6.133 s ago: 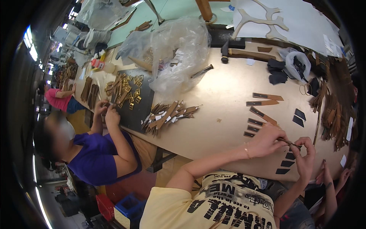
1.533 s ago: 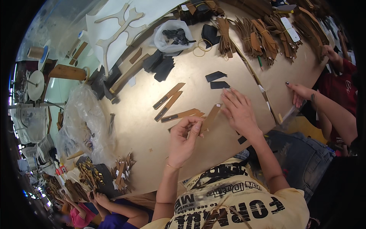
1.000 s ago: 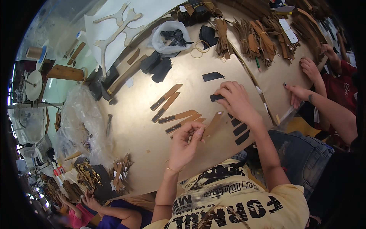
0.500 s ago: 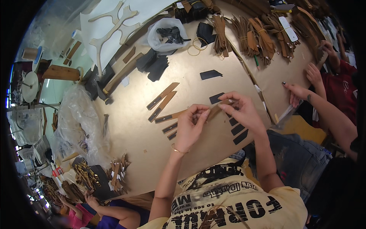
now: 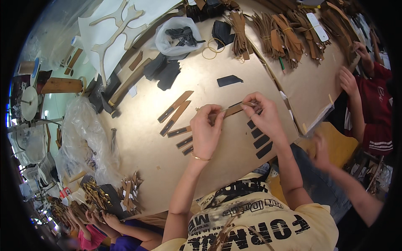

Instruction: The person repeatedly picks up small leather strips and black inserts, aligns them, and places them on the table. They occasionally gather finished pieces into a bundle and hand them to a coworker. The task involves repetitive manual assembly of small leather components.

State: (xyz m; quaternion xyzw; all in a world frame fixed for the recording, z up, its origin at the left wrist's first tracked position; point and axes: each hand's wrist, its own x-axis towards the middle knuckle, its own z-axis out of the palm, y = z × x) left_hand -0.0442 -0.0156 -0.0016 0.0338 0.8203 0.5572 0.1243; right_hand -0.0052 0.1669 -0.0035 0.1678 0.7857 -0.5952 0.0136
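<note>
Counter [image 5: 163, 184]: tan top, spread beneath both hands.
Clear plastic bag [image 5: 81, 134]: crumpled, at the counter's left.
Left hand [image 5: 205, 125]: grip closed, pinching one end of the brown strip [image 5: 233, 110].
Right hand [image 5: 266, 119]: grip closed on the strip's other end.
Brown strip: held between the hands, above the counter.
Black-ended strips [image 5: 176, 118]: fanned beside the left hand.
Black patches [image 5: 261, 141]: column beside the right wrist.

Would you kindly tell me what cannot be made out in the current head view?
All in the head view:
Brown strip: ends covered by the left hand and right hand.
Clear plastic bag: contents obscured by its cloudy folds.
Co-worker's hand: fingers blurred, apparently by motion.
Dark bundle: cut off by the upper edge.
</note>
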